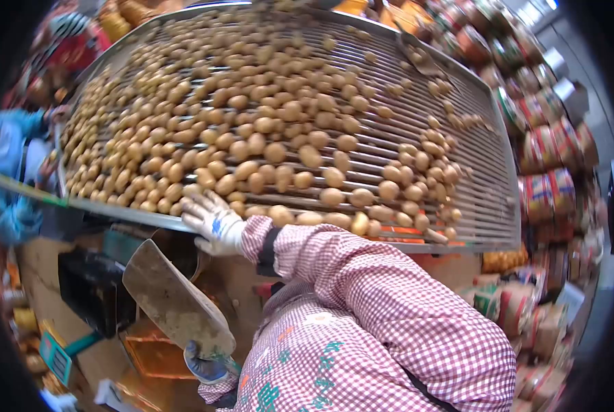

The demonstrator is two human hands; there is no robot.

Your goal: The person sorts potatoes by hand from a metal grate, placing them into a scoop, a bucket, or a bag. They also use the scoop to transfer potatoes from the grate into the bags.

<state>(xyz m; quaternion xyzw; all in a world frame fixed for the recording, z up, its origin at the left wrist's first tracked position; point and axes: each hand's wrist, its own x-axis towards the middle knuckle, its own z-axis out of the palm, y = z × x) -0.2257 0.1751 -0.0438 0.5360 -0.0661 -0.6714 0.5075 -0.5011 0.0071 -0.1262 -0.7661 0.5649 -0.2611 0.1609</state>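
Potatoes (273,151) in large numbers cover a slatted metal sorting table (485,178). My right hand (218,223), in a white glove with a blue mark, reaches across to the near rim. Its fingers are spread over potatoes at the edge, and it seems to touch them without gripping any. Lower left, my left hand (207,364), in a blue and grey glove, is closed at the handle end of a shovel (176,295). The shovel's broad, dirty blade is tilted below the table rim. Most of its handle is hidden by my hand and sleeve.
A black bin (94,292) and an orange crate (157,356) stand below the table. Another scoop (420,58) lies at the table's far right. Filled sacks (547,196) are stacked along the right. A person in blue (18,165) stands at the left end.
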